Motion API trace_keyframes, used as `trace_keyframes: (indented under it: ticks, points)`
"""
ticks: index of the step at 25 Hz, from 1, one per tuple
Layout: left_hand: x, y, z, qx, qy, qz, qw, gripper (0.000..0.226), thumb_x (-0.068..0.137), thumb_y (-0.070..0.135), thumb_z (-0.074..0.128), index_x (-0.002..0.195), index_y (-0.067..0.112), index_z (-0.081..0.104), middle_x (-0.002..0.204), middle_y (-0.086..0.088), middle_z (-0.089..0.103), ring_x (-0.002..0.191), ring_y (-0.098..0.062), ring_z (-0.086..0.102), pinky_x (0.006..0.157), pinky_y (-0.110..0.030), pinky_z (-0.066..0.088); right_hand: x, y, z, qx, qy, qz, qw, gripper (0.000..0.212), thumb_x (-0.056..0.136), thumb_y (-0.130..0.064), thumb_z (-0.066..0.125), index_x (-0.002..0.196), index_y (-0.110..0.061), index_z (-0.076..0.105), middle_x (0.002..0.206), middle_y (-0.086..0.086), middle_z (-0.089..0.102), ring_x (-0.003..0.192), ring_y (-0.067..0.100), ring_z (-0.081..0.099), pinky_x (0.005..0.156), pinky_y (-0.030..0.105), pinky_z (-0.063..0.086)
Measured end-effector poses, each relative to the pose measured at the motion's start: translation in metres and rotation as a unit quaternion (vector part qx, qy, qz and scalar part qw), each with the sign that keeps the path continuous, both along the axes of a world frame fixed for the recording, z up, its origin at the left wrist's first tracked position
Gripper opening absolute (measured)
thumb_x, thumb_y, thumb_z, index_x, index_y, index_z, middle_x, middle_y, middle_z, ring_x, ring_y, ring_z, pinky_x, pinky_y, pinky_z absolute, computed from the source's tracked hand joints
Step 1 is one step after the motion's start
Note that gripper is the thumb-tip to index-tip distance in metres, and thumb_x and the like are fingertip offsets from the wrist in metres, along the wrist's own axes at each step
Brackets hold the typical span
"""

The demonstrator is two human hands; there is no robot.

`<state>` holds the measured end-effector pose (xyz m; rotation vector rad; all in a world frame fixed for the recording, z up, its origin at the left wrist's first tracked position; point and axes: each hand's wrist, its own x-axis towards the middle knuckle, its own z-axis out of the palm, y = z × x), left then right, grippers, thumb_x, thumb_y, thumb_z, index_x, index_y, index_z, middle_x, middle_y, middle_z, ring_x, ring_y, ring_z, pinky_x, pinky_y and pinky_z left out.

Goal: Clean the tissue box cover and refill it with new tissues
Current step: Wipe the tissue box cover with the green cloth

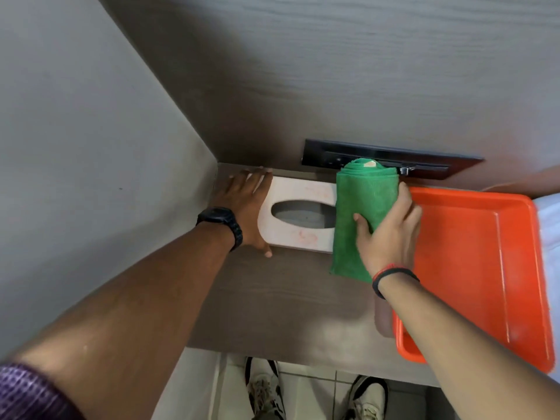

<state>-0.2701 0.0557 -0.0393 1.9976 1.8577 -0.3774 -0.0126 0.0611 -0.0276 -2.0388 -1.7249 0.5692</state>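
Observation:
A white tissue box cover (298, 190) with reddish smudges and an oval slot lies flat on the dark wooden shelf, in the corner by the grey wall. No tissue shows in the slot. My left hand (245, 204) grips the cover's left end, fingers along its far side and thumb at the near edge. My right hand (389, 234) presses a folded green cloth (360, 204) onto the cover's right end. The cloth hides that end of the cover and hangs past its near edge.
An orange plastic tray (485, 268) sits on the shelf (272, 298) just right of the cloth and overhangs the front edge. A black socket panel (391, 160) is set in the back wall behind the cloth. My shoes (266, 392) stand on the tiled floor below.

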Motion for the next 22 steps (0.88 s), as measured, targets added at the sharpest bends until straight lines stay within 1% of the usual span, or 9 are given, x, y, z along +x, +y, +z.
trace_keyframes:
  ticks: [1, 3, 6, 9, 12, 14, 16, 19, 22]
  points:
    - [0.001, 0.004, -0.004, -0.005, 0.003, -0.012, 1.000, 0.155, 0.026, 0.075, 0.075, 0.144, 0.023, -0.010, 0.156, -0.006, 0.006, 0.139, -0.031, 0.008, 0.110, -0.046, 0.001, -0.003, -0.002, -0.003, 0.041, -0.060, 0.053, 0.996, 0.077, 0.081, -0.027, 0.066, 0.146, -0.008, 0.028, 0.137, 0.028, 0.040, 0.121, 0.046, 0.043, 0.101, 0.047, 0.038]
    - [0.004, 0.007, -0.010, 0.005, 0.005, -0.025, 1.000, 0.153, 0.025, 0.072, 0.076, 0.144, 0.022, -0.005, 0.153, -0.008, 0.014, 0.137, -0.033, 0.012, 0.110, -0.048, 0.007, -0.004, -0.001, -0.011, 0.048, -0.146, 0.152, 0.976, 0.074, 0.088, -0.038, 0.053, 0.150, -0.012, 0.023, 0.151, 0.030, 0.024, 0.136, 0.047, 0.029, 0.109, 0.051, 0.031]
    - [0.007, -0.001, -0.014, 0.020, -0.038, -0.007, 0.999, 0.147, 0.021, 0.069, 0.076, 0.142, 0.023, 0.005, 0.147, -0.009, 0.024, 0.133, -0.034, 0.019, 0.109, -0.050, 0.021, -0.001, 0.000, -0.024, -0.002, -0.207, 0.178, 0.962, 0.073, 0.090, -0.051, 0.040, 0.151, -0.015, 0.022, 0.159, 0.022, 0.011, 0.145, 0.042, 0.015, 0.114, 0.053, 0.021]
    - [0.011, -0.018, -0.018, 0.036, -0.058, 0.015, 0.998, 0.144, 0.020, 0.066, 0.077, 0.140, 0.020, 0.011, 0.143, -0.009, 0.026, 0.132, -0.033, 0.020, 0.107, -0.050, 0.027, -0.010, -0.005, -0.027, -0.017, -0.213, 0.154, 0.965, 0.072, 0.092, -0.050, 0.041, 0.151, -0.013, 0.023, 0.161, 0.016, 0.013, 0.147, 0.038, 0.012, 0.116, 0.053, 0.021]
    - [0.014, -0.027, -0.019, 0.052, -0.058, 0.034, 0.996, 0.143, 0.018, 0.065, 0.077, 0.139, 0.019, 0.015, 0.140, -0.009, 0.027, 0.131, -0.032, 0.020, 0.105, -0.048, 0.027, -0.030, -0.007, -0.027, -0.030, -0.226, 0.188, 0.955, 0.065, 0.094, -0.048, 0.036, 0.152, -0.026, 0.017, 0.161, 0.013, 0.013, 0.146, 0.041, 0.008, 0.117, 0.055, 0.015]
    - [0.014, -0.027, -0.018, 0.054, -0.055, 0.037, 0.996, 0.142, 0.018, 0.066, 0.075, 0.138, 0.018, 0.016, 0.139, -0.009, 0.028, 0.130, -0.031, 0.021, 0.105, -0.047, 0.028, -0.042, -0.008, -0.028, -0.029, -0.233, 0.219, 0.947, 0.059, 0.095, -0.048, 0.033, 0.151, -0.034, 0.019, 0.162, 0.011, 0.014, 0.146, 0.043, 0.007, 0.117, 0.055, 0.012]
    - [0.013, -0.027, -0.017, 0.052, -0.055, 0.039, 0.996, 0.142, 0.018, 0.065, 0.075, 0.138, 0.018, 0.016, 0.139, -0.008, 0.027, 0.130, -0.031, 0.021, 0.105, -0.047, 0.029, -0.044, -0.008, -0.029, -0.022, -0.222, 0.233, 0.946, 0.057, 0.094, -0.045, 0.036, 0.149, -0.035, 0.025, 0.161, 0.009, 0.018, 0.146, 0.042, 0.009, 0.117, 0.055, 0.012]
    - [0.012, -0.029, -0.016, 0.042, -0.057, 0.040, 0.997, 0.143, 0.020, 0.063, 0.076, 0.140, 0.022, 0.009, 0.142, -0.005, 0.020, 0.132, -0.031, 0.016, 0.106, -0.047, 0.025, -0.028, -0.008, -0.029, 0.015, -0.196, 0.248, 0.949, 0.054, 0.090, -0.030, 0.049, 0.143, -0.032, 0.042, 0.157, 0.010, 0.031, 0.144, 0.041, 0.021, 0.116, 0.055, 0.021]
    - [0.016, -0.030, -0.016, 0.039, -0.063, 0.040, 0.996, 0.143, 0.020, 0.060, 0.077, 0.140, 0.025, 0.007, 0.142, 0.001, 0.016, 0.133, -0.031, 0.015, 0.107, -0.047, 0.023, -0.009, -0.007, -0.029, 0.020, -0.183, 0.203, 0.962, 0.054, 0.087, -0.023, 0.049, 0.141, -0.029, 0.047, 0.155, 0.010, 0.034, 0.143, 0.042, 0.023, 0.114, 0.054, 0.025]
